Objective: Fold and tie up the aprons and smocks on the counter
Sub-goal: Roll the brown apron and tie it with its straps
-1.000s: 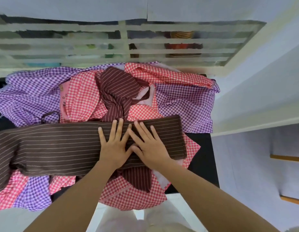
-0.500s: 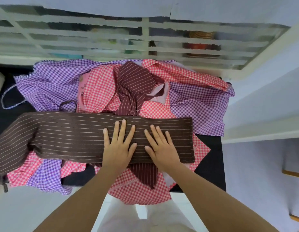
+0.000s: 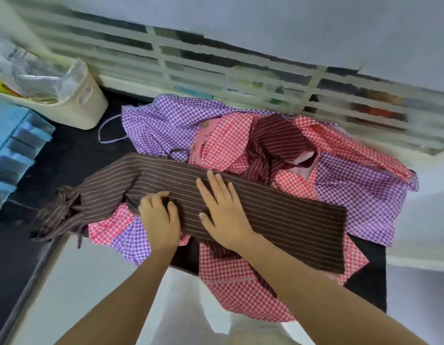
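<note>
A brown striped apron (image 3: 278, 210), folded into a long band, lies across a heap of aprons and smocks on the black counter (image 3: 61, 155). My right hand (image 3: 223, 210) presses flat on the band's middle with fingers spread. My left hand (image 3: 160, 212) curls its fingers around the band's near edge, just left of the right hand. The band's left end (image 3: 59, 215) is bunched, with its ties trailing over the counter edge. Under it lie purple gingham (image 3: 166, 123), red gingham (image 3: 230, 135) and maroon striped (image 3: 273, 143) garments.
A cream bin (image 3: 84, 103) with plastic bags stands at the back left. A blue drawer unit (image 3: 14, 150) sits at the far left. A louvred window (image 3: 240, 78) runs behind the heap. Red gingham cloth (image 3: 240, 292) hangs over the counter's front edge.
My left hand has slid left along the band and curled onto its near edge. The right hand stays flat. The view has swung left and tilted.
</note>
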`<action>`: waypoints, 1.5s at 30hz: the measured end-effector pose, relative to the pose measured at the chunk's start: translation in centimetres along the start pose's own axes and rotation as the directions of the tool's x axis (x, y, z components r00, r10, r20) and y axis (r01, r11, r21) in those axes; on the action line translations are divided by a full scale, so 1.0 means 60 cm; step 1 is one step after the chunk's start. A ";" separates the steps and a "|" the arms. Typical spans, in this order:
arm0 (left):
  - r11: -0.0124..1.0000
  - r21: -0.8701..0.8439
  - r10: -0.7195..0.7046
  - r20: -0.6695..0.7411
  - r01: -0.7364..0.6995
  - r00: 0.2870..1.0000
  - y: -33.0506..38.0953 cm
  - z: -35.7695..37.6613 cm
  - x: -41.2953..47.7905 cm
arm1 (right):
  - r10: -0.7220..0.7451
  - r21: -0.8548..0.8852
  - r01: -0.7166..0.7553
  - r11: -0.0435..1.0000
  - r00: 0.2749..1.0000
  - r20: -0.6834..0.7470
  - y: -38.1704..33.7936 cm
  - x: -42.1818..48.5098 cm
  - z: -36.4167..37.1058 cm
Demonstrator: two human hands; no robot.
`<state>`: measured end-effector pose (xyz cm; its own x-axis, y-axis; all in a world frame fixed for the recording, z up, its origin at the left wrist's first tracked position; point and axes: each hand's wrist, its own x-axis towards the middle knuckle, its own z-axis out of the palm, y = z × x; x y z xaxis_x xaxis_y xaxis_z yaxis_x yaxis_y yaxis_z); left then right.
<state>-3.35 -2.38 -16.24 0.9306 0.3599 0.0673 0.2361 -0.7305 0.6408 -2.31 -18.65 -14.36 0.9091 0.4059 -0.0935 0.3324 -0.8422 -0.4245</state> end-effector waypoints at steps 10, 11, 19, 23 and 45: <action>-0.069 -0.673 -0.790 0.488 0.737 0.371 -0.215 -0.131 0.167 | 0.167 -0.172 -0.133 0.976 0.965 0.203 -0.026 0.068 0.093; -0.065 -0.686 -0.782 0.486 0.725 0.390 -0.218 -0.138 0.180 | 0.179 -0.183 -0.142 0.973 0.962 0.204 -0.027 0.070 0.096; 0.541 -0.658 -0.608 0.125 0.525 0.784 -0.245 -0.210 0.286 | 0.294 -0.276 -0.214 0.937 0.910 0.293 -0.056 0.096 0.091; 0.113 -0.662 -0.668 0.501 0.741 0.550 -0.255 -0.208 0.295 | 0.400 -0.285 -0.322 0.903 0.872 0.281 -0.093 0.113 0.087; -0.242 -0.617 -0.464 0.752 0.749 0.469 -0.287 -0.244 0.358 | 0.316 -0.216 -0.249 0.944 0.873 0.373 -0.216 0.207 0.127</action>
<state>8.47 26.42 -14.65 0.5369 0.0712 -0.8406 0.4675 0.8043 0.3668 2.77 0.01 -16.89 0.8047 0.2206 -0.5511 0.1417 -0.9729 -0.1826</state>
